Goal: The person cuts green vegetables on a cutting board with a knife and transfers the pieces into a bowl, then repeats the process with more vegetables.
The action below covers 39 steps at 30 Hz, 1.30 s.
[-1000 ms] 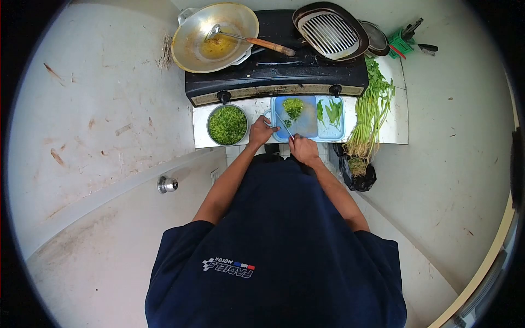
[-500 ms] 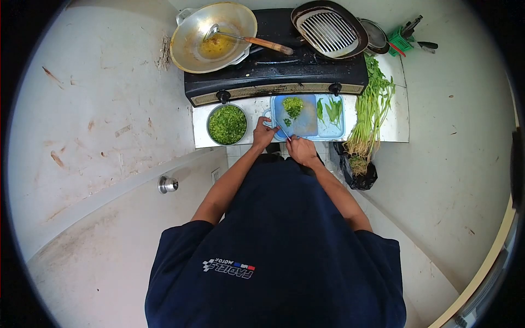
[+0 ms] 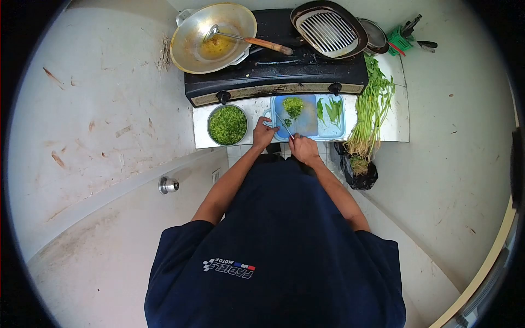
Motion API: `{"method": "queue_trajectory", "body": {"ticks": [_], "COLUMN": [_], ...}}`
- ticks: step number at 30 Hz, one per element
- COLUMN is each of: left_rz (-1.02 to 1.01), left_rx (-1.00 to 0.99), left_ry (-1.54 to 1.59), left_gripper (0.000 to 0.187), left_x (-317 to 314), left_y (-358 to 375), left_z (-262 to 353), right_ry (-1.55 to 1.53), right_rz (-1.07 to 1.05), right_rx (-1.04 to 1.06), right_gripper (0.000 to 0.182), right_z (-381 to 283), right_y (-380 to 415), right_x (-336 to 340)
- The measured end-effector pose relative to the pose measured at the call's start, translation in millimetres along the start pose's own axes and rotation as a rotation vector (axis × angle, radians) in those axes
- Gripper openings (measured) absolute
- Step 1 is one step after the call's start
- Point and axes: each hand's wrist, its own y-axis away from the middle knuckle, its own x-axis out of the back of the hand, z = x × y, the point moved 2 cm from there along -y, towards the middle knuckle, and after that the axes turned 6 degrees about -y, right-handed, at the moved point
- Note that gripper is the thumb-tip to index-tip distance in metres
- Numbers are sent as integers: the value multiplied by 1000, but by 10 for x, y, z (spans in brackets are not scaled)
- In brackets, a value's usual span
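Knife (image 3: 284, 125) handle nudged slightly far-side, right hand (image 3: 304, 150) fingers gripping it; left hand (image 3: 263, 135) hold unclear, fingers best tucked clear.

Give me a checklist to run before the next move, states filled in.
1. Thin silver-bladed knife in the bare right hand: ok.
2. Bare left hand clear of the knife: cannot tell, too small.
3. Blue rectangular board on the white counter: ok.
4. Round grey bowl of chopped greens off the board: ok.
5. Long green stalks wholly on the counter: not ok, pale roots pass its edge.
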Motion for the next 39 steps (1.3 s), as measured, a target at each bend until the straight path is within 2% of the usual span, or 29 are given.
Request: {"method": "queue_trajectory", "body": {"ticks": [2,8,14,17,20,23,30,33,39], "left_rz": [2,-16,-24,-29,-51,-54,-94,-101,-84], "left_rx": [-3,-2,-34,-37,-35,-56,-47,-91,-269], "left_ry": [-19,-41,-43,-36,-32,-32,-12,-13,-87], "left_gripper": [50,49,48,48,48,47,47,48,40], "left_x": [-7,31,54,47,57,47,56,59,103], "left_y": [-7,-9,-8,-6,-21,-46,-65,-81,-29], "left_z": [-14,14,18,20,27,-27,-58,-110,-165], "right_ry": [-6,-23,-18,-32,7,-12,-4,5,22], "right_rz": [-36,-15,-68,15,-101,5,5,-10,-41], "right_rx": [-45,63,53,100,17,52,49,89,118], "right_gripper": [41,38,38,38,40,39,40,39,38], "right_z": [-30,-17,-24,-28,-23,-1,11,2,52], "right_y": [-12,1,-34,-56,-45,11,-23,-4,-33], "right_x": [50,-6,-57,-90,-43,-27,-54,-31,-25]}}
